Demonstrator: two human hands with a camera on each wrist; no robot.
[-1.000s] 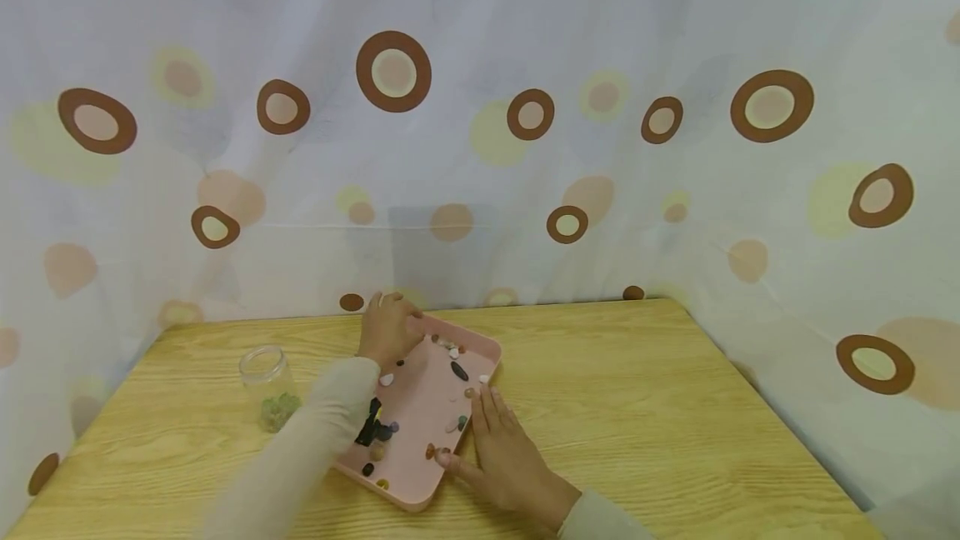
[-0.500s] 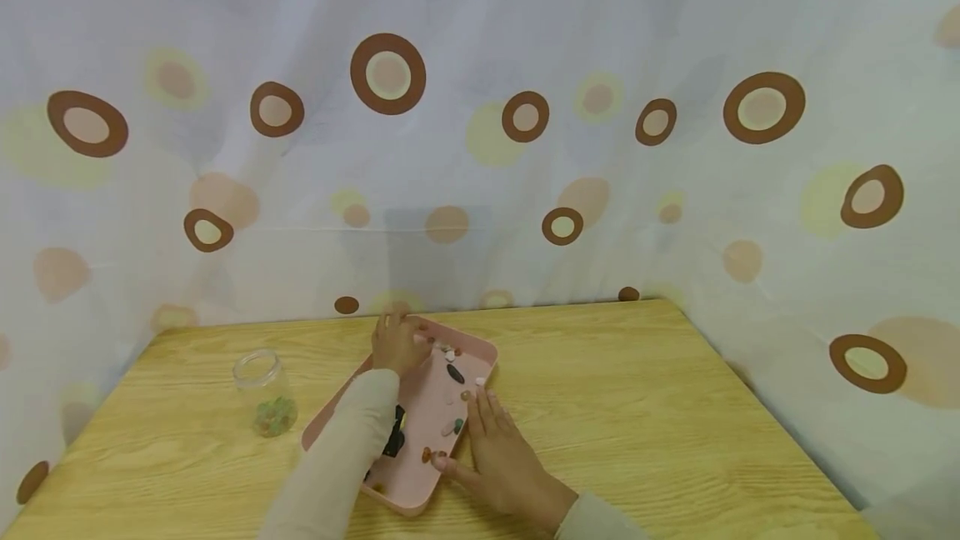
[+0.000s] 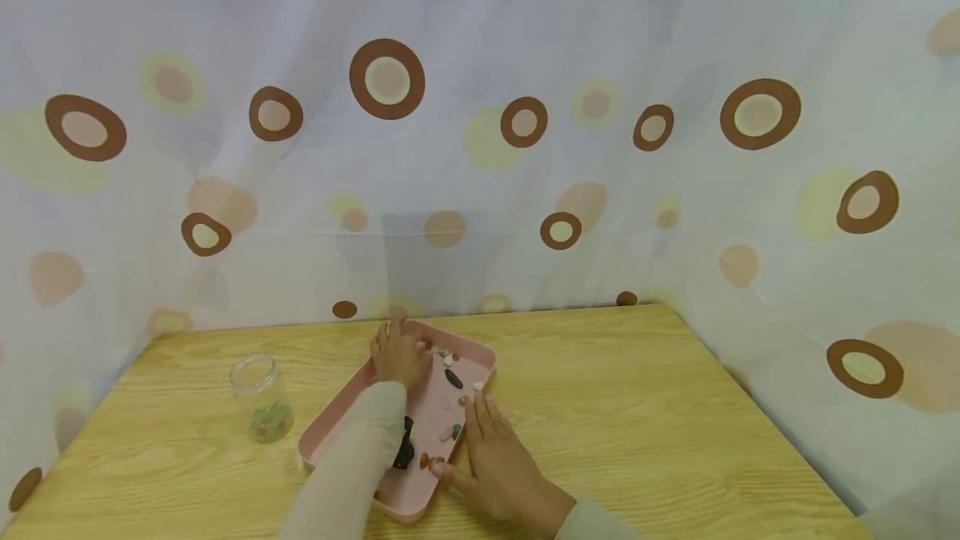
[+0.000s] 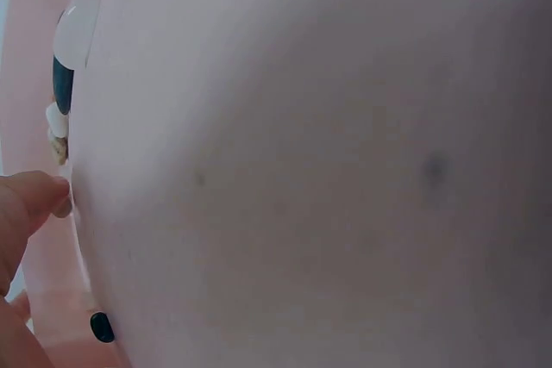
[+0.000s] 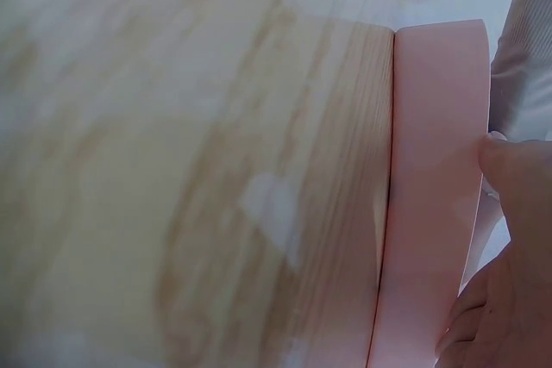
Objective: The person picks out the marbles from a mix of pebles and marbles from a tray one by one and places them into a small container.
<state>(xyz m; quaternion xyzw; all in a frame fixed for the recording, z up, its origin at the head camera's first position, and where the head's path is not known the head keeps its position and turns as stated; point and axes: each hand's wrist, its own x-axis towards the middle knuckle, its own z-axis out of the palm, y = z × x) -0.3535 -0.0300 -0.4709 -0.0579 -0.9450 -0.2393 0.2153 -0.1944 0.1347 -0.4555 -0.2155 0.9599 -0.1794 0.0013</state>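
Observation:
My left hand [image 3: 399,358] reaches into the far left end of the pink tray [image 3: 321,433]. In the left wrist view its thumb [image 4: 39,191] touches or nearly touches a small pale stone [image 4: 62,207], with another fingertip showing apart from it. Its grip is blurred in the head view. Polished stones line the tray wall, among them a white stone [image 4: 78,32], a dark teal stone [image 4: 63,85] and a black stone [image 4: 102,327]. My right hand [image 3: 501,467] rests along the tray's right rim, fingers straight, with the thumb near an orange-brown stone [image 3: 424,461].
A clear jar [image 3: 255,382] without a lid stands left of the tray, with green stones [image 3: 272,422] at its bottom. A black device [image 3: 405,444] shows beside the left sleeve. The wooden table [image 3: 637,432] backs onto a patterned curtain [image 3: 465,148].
My left hand has moved from over the tray's far left rim into the tray, right and nearer. The left sleeve has shifted right. The right hand stays at the rim.

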